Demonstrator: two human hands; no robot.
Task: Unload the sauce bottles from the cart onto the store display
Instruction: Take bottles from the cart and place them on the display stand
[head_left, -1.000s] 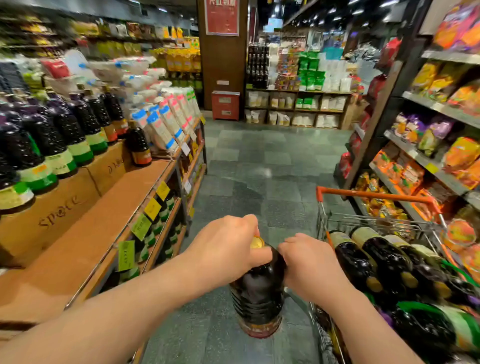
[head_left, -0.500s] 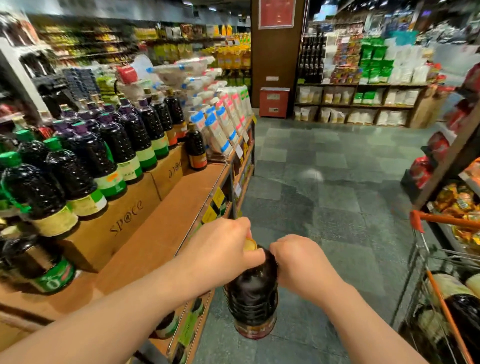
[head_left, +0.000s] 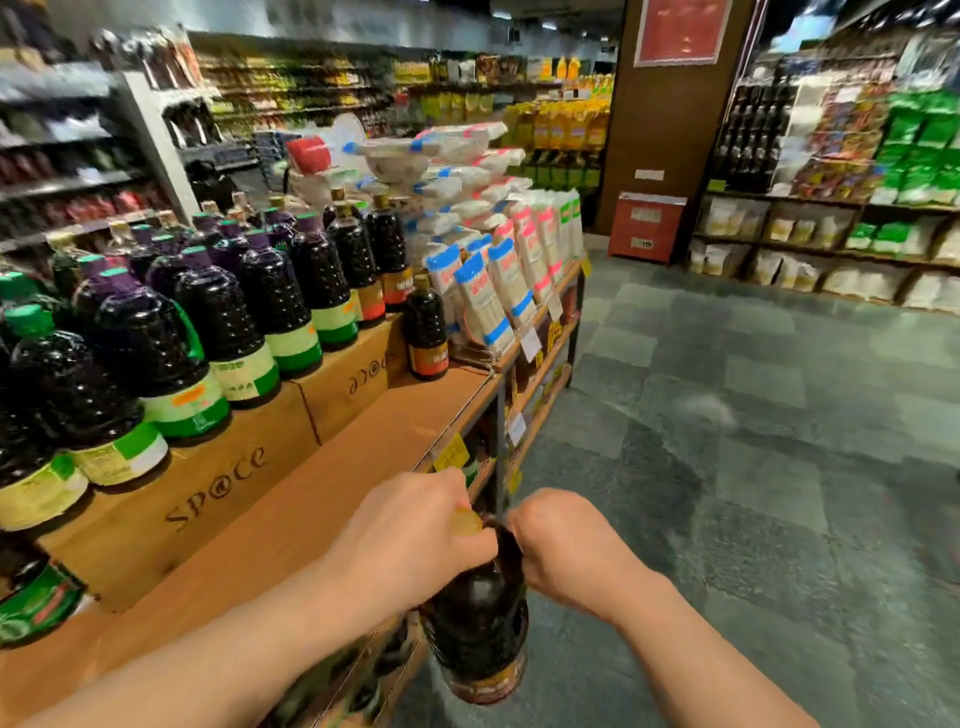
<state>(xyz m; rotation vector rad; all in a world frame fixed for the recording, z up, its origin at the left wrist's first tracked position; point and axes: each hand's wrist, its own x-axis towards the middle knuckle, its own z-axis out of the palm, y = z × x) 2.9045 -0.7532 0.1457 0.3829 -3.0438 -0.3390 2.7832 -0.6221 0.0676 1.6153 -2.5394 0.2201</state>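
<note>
Dark sauce bottle (head_left: 480, 639) hangs upright between both hands, just off the display shelf (head_left: 322, 499) edge. Left hand (head_left: 410, 540) grips its neck; right hand (head_left: 566, 545) grips its shoulder.

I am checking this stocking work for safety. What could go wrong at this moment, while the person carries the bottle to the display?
1. The dark sauce bottle hangs over the stone floor, held only at its neck by the left hand and right hand; a slip could break it.
2. The wooden shelf edge is close; the swinging bottle might hit it.
</note>
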